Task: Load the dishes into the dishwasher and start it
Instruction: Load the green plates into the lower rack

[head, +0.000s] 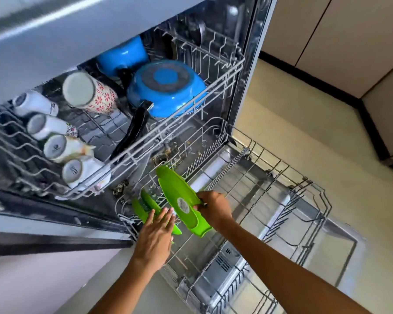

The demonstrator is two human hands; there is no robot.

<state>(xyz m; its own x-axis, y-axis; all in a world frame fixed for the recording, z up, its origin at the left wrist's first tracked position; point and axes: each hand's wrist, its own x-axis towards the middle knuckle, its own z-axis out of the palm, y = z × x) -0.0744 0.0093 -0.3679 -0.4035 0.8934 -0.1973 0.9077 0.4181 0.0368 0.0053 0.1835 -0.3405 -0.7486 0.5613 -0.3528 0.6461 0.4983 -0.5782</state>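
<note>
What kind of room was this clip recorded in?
Most likely a home kitchen. An open dishwasher fills the view, its upper rack holding mugs and blue pans, with cupboard fronts along a tiled floor. The right hand slots a green plate into the lower rack.

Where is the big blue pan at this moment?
In the head view, the blue pan lies upside down at the right side of the upper rack, beside the flowered mug and in front of a blue pot.
</note>
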